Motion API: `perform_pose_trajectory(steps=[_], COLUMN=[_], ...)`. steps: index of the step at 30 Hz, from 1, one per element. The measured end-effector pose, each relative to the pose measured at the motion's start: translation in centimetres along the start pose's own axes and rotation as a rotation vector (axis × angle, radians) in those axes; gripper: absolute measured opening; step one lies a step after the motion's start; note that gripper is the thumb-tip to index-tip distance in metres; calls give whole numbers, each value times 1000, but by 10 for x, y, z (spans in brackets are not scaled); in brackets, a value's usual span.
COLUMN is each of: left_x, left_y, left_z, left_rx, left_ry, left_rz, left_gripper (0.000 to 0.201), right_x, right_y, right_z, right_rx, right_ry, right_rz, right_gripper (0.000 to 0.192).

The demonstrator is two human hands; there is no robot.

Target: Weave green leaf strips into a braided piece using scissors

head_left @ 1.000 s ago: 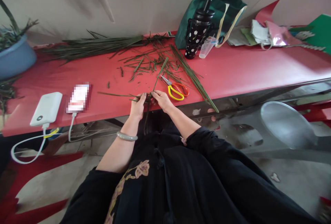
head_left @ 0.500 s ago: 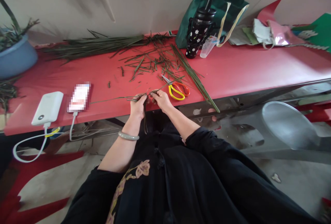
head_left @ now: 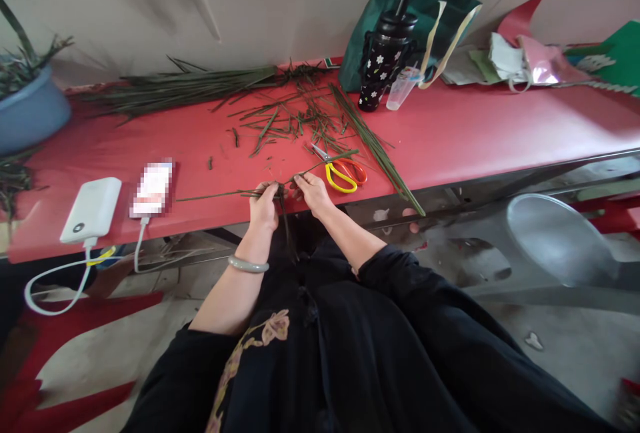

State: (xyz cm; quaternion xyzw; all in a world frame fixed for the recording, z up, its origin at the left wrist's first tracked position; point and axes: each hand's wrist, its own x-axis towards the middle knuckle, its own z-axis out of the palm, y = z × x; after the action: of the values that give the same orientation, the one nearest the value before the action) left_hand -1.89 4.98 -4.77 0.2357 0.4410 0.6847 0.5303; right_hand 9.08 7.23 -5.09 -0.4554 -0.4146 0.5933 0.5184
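Both sets of fingertips are pinched on the same small knot of green leaf strips right at the near edge of the red table. The left hand has thumb and forefinger closed on the bundle from the left, and the right hand nips it from the other side, its fingers pressed close together. The two hands are nearly touching. One thin strip runs out leftward along the table, another angles up to the right toward the scissors, and a darker end hangs down off the edge toward the lap.

The hold looks slight to me. These strips are narrow and springy, so if either pinch slackens, the crossing could slip apart and whatever fold is held there would open up. A hard tug could split a strip along its length. The hanging end is free over the edge and could drag the piece off the table.

The scissors lie just beside the right hand, blades pointing away, so a careless sweep of the wrist could knock them or catch the long strip lying across them. Loose cuttings are scattered behind, near enough to tangle with the working ends. The phone and power bank sit well apart to the left, their cables dangling off the edge.
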Motion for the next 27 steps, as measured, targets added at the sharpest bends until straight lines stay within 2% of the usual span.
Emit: perform_pose_trajectory(steps=[2,5,13,18,23,27], left_x=[0,0,-1,-2,-3,-2], left_y=[1,3,2,-2,-6,-7], left_z=[-2,-4,-2,0,2,3], left_rx=[8,34,145,166,103,70], left_ry=[-10,-72,-98,-51,32,65], left_rz=[-30,-76,-68,13,58,49], left_gripper=[16,19,22,22,25,27], right_x=[-1,-1,0,0,2,2], right_y=[-3,-5,-3,0,3,2], right_z=[-1,-2,-6,-7,-4,-2], right_rx=[30,8,61,-65,-92,-68], right_ry=[25,-31,-43,-124,-47,-38], right_rz=[12,7,6,-58,-44,-28], right_gripper=[14,14,13,17,13,9])
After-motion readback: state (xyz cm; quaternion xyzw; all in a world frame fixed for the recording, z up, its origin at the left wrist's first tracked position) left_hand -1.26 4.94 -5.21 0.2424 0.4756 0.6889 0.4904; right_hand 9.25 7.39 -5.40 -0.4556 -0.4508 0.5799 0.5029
